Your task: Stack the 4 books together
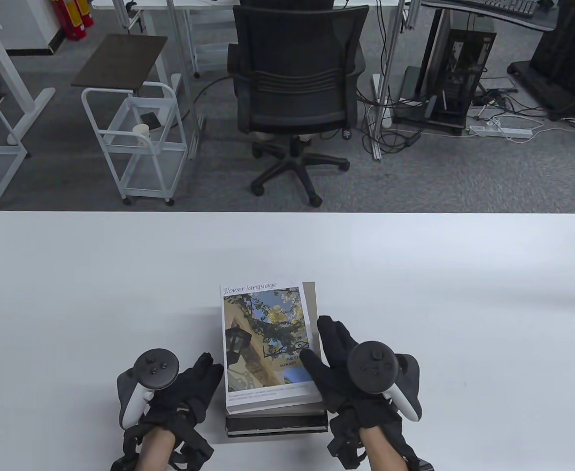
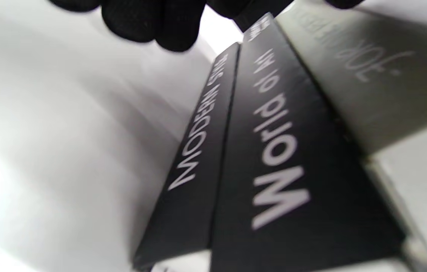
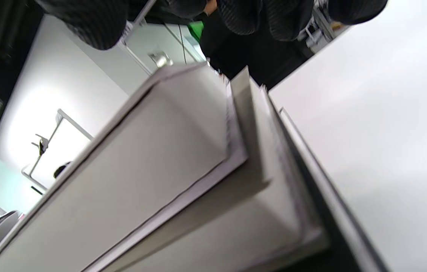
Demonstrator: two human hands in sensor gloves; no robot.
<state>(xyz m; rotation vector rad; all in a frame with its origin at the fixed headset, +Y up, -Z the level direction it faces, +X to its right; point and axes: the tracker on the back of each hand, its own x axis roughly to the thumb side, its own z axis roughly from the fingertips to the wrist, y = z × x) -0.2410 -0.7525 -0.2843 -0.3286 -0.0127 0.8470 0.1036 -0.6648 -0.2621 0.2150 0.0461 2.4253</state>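
The books lie in one stack near the front edge of the white table (image 1: 120, 274). The top book (image 1: 262, 338) has a photo cover titled "Flower language"; darker books (image 1: 277, 423) stick out below it at the front. My left hand (image 1: 211, 370) lies open at the stack's left side, fingers (image 2: 153, 22) near the spines: "MODERN STYLE" (image 2: 198, 143), "World of Art" (image 2: 277, 158) and a grey spine (image 2: 364, 75). My right hand (image 1: 319, 343) rests against the stack's right side, thumb on the top cover. The right wrist view shows the page edges (image 3: 122, 170), slightly uneven, below my fingers (image 3: 266, 19).
Beyond the table's far edge stand a black office chair (image 1: 297, 83), a white wire cart (image 1: 135, 137) and a computer tower with cables (image 1: 459, 73). Bare white table surface lies left, right and behind the stack.
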